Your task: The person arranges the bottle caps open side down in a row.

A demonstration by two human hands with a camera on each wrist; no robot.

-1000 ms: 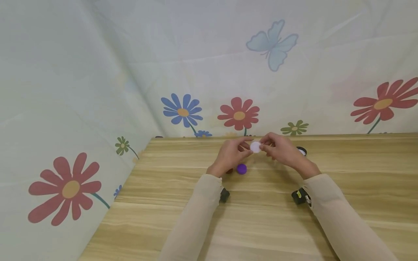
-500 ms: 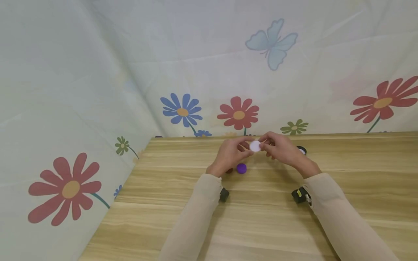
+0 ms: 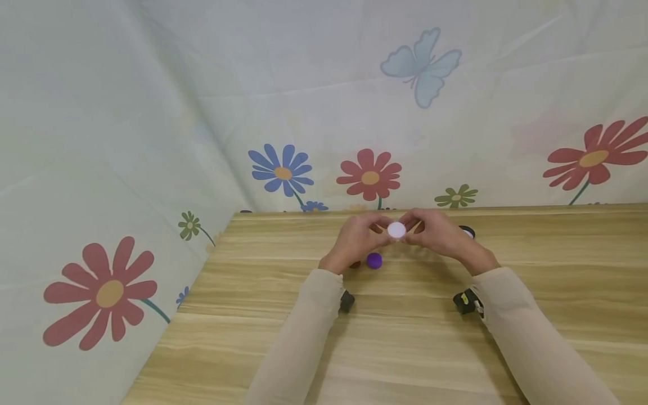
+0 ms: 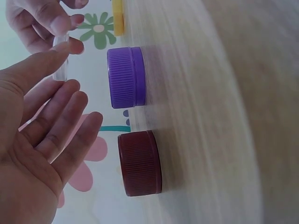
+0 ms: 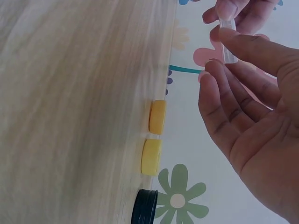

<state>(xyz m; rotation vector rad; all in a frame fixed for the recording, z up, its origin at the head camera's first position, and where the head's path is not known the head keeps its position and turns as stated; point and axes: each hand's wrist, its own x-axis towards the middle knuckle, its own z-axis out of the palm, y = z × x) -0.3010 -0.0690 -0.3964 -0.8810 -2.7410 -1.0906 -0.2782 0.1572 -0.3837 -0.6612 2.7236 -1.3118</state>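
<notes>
Above the table, a round translucent white bottle cap (image 3: 397, 230) is raised between both hands. My left hand (image 3: 356, 239) pinches its left edge between thumb and fingers. From the other side, my right hand (image 3: 437, 233) pinches the same cap's right edge. The left wrist view shows the cap edge-on, partly covered by the left thumb; the remaining left fingers are spread. On the table below the left hand stand a ribbed purple bottle cap (image 4: 127, 77) and a dark red bottle cap (image 4: 140, 163), the latter mostly hidden by that hand in the head view.
Two yellow caps (image 5: 158, 117) sit side by side on the table, near the right hand. Beyond them is a black cap (image 5: 145, 206), partly behind the right wrist in the head view. A flower-printed cloth (image 3: 324, 101) hangs along the wooden table's (image 3: 400, 349) back edge.
The right thumb and fingers have shifted to the rim, so the white cap's round face shows more fully. The left hand has hardly moved. The caps on the table stay put.
</notes>
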